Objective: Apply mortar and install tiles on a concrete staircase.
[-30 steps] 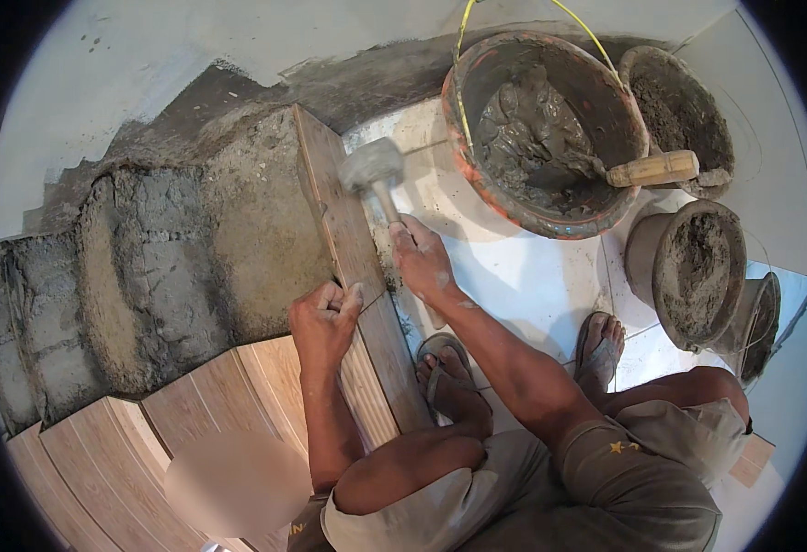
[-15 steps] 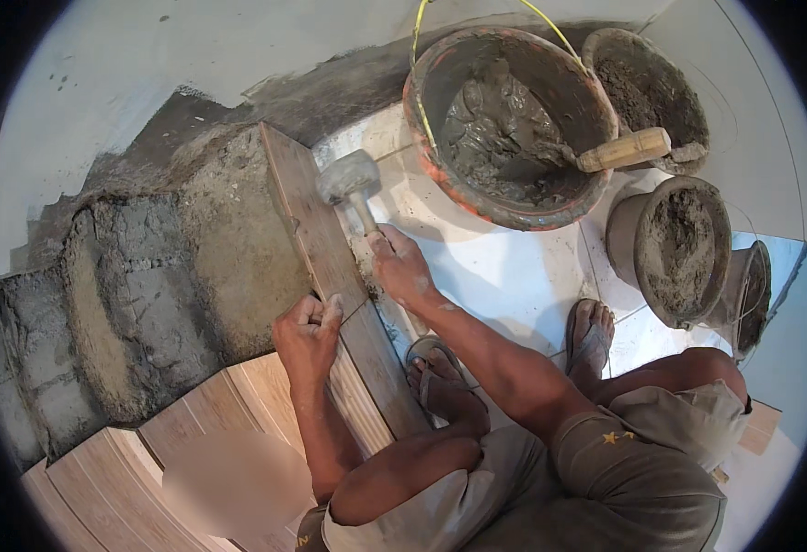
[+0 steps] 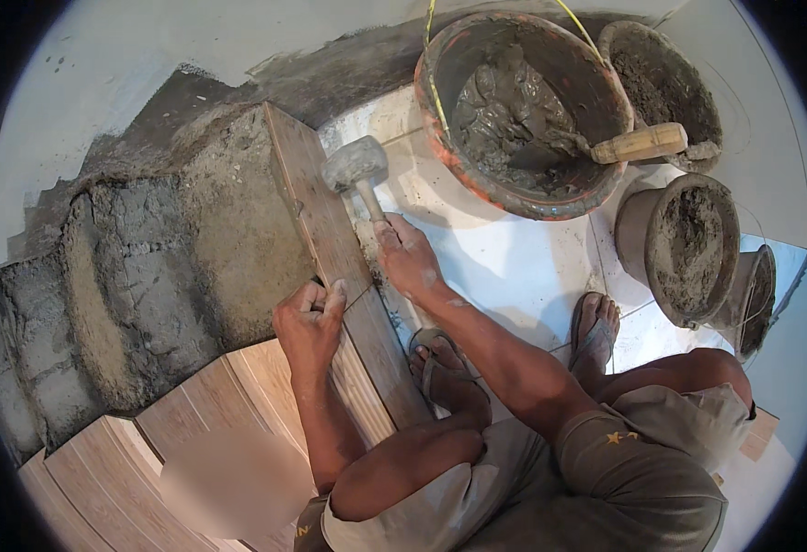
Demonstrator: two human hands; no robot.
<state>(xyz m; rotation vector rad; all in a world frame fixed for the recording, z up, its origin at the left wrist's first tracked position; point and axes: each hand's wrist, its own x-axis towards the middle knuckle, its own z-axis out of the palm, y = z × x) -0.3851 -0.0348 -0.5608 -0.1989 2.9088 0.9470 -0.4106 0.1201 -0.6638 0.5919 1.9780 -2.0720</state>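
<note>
My right hand (image 3: 408,258) is closed round the handle of a mallet (image 3: 355,164) with a thick grey head. The mallet head is beside the upper part of a long wood-look tile (image 3: 307,189), which stands along the front of a step. My left hand (image 3: 308,322) is at the joint between this tile and a second wood-look tile (image 3: 376,345) nearer me. Its fingers are curled and its thumb lies against the tile edge, so the hand pinches the edge there. Behind the upper tile lies a bed of sandy mortar (image 3: 238,216).
A large bucket (image 3: 525,207) of wet mortar holds a wooden-handled trowel (image 3: 641,143). Several smaller buckets of mortar, one a grey bucket (image 3: 638,235), stand to the right. Rough grey steps (image 3: 160,294) lie at the left, with wood-look tiles (image 3: 100,469) below them. My sandalled feet rest on pale floor tiles (image 3: 491,285).
The mallet head has shifted slightly right and up in the picture, with my right hand. My left hand stays at the tile joint. The view has shifted a little.
</note>
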